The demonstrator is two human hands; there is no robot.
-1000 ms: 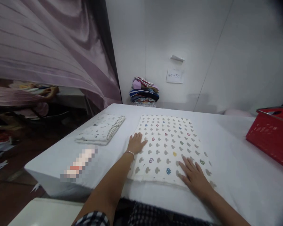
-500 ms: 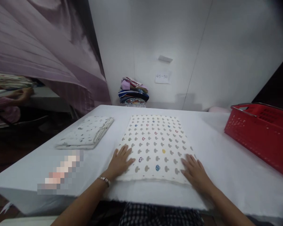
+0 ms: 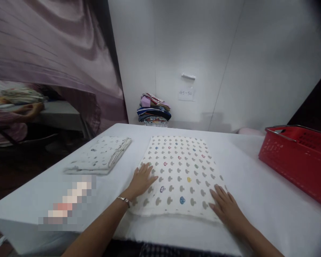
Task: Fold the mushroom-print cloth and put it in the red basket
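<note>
A white cloth with rows of grey mushroom prints and a few coloured ones (image 3: 179, 171) lies flat in front of me, its near edge close to the table's front. My left hand (image 3: 141, 181), with a bracelet at the wrist, rests palm down on the cloth's left side, fingers spread. On the near right edge of the same cloth lies my right hand (image 3: 228, 207), also flat with its fingers apart. Left of them a folded white cloth with small dark prints (image 3: 96, 155) sits on the table, touched by neither hand.
The white-covered table (image 3: 240, 167) carries a red plastic basket (image 3: 294, 160) at the right. A pile of folded fabrics (image 3: 153, 109) stands by the wall beyond the far edge. A pixelated patch (image 3: 72, 201) hides something at front left. Past the pink curtain (image 3: 69, 46), a person's arm (image 3: 26, 112) shows.
My view has shifted slightly, so everything sits a little lower and to the right. My left hand has slid a bit farther up the cloth; both hands stay flat on it.
</note>
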